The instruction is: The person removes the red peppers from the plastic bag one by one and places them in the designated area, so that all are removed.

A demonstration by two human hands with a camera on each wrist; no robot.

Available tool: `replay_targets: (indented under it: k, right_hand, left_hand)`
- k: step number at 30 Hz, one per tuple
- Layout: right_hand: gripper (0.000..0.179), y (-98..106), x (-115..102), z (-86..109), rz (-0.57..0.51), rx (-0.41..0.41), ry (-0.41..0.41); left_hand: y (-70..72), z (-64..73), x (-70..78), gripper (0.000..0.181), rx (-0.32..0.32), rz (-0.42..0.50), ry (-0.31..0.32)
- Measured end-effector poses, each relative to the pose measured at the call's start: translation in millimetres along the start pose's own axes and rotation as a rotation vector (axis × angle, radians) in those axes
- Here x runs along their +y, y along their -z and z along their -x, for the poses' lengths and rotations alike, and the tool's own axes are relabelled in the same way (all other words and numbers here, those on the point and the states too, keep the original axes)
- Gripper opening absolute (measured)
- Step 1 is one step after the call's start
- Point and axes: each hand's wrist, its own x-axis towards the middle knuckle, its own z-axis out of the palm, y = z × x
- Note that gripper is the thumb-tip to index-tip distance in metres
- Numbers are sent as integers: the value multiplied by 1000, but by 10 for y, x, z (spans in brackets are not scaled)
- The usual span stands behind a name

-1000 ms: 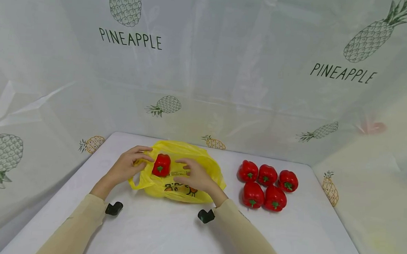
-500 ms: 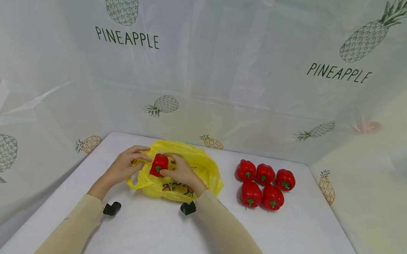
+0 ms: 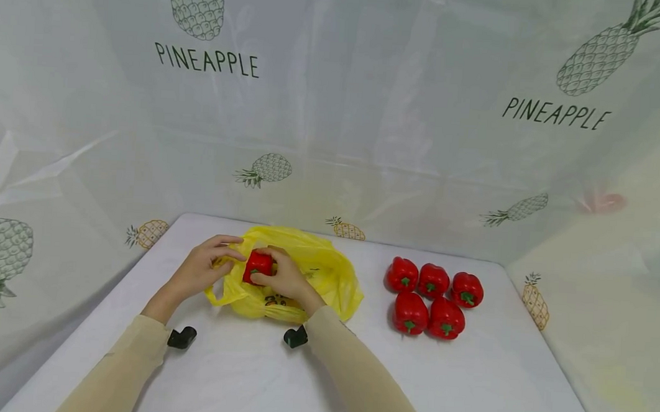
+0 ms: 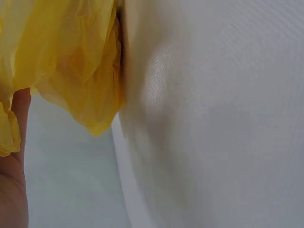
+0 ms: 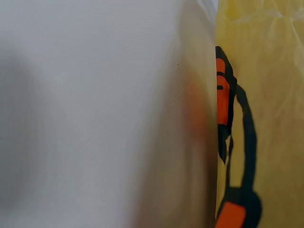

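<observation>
A red bell pepper point(image 3: 256, 265) lies on the left part of a crumpled yellow plastic bag point(image 3: 342, 275) in the head view. My right hand point(image 3: 284, 276) grips this pepper from its right side, thumb in front and fingers behind. At the bag's left edge, my left hand point(image 3: 206, 269) has its fingers spread in a loose curve, touching the plastic. The left wrist view has the yellow plastic point(image 4: 71, 61) hanging over part of the left hand point(image 4: 13, 190). Only printed bag plastic point(image 5: 275, 118) and tabletop fill the right wrist view; the right hand is hidden there.
Several more red bell peppers point(image 3: 430, 281) with green stems stand in two rows on the right of the white table point(image 3: 242, 375). A pineapple-print sheet point(image 3: 367, 139) hangs behind and beside the table. Black camera mounts point(image 3: 182, 337) sit at the wrists.
My right hand has moved left across the bag and taken hold of the pepper there. The left hand keeps its place at the bag's edge. The row peppers have not moved.
</observation>
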Motion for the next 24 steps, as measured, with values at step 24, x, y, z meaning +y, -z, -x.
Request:
replay_targets:
  k: [24]
  right_hand:
    - [55,147,103,112,59,54,-31]
  left_hand:
    - [-43,19,9,25,8,15,-14]
